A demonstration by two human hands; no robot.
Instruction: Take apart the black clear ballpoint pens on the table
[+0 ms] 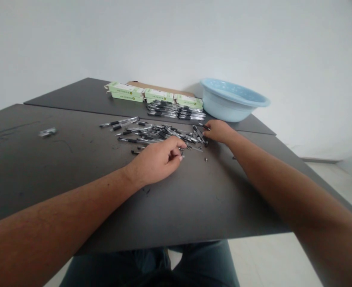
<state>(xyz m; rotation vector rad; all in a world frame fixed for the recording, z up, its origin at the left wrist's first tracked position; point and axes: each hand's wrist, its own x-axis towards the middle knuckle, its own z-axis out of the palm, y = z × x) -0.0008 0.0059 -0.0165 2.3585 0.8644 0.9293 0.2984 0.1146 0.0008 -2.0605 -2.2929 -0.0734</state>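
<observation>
A loose pile of black and clear pens and pen parts point(167, 132) lies in the middle of the dark table. My left hand point(156, 159) rests at the near edge of this pile, thumb and fingers curled together. A tiny pale bit shows at the thumb tip, too small to name. At the pile's right end, my right hand point(220, 130) has its fingers closed on a black pen point(204, 126), whose dark pointed end sticks out to the left. Just below that hand, more pen parts point(200, 135) lie on the table.
Bundled pens point(176, 111) are stacked behind the pile, in front of several light green boxes point(158, 95). A light blue basin point(228, 105) stands at the back right. Small metal bits point(206, 159) lie near my hands, and a clear plastic piece point(47, 132) lies far left.
</observation>
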